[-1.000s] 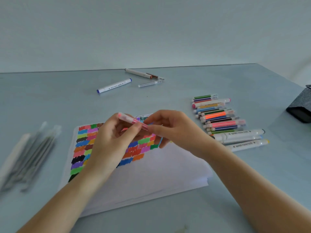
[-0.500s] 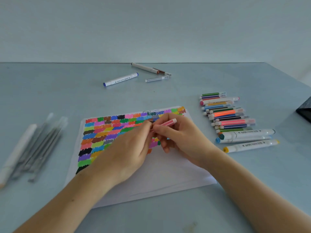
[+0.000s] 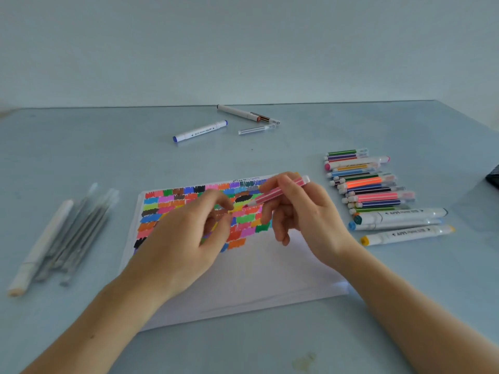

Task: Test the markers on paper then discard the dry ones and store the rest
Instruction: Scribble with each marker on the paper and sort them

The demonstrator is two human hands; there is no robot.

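Pink marker (image 3: pixel 275 194) pinched in right hand (image 3: pixel 305 211); left hand (image 3: pixel 189 238) loosely curled, empty, over one paper (image 3: pixel 243 265).

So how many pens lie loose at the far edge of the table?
3, maybe 4. A blue-capped marker, a clear pen right of it, and behind them a white pen touching a dark striped one that could be its own part.
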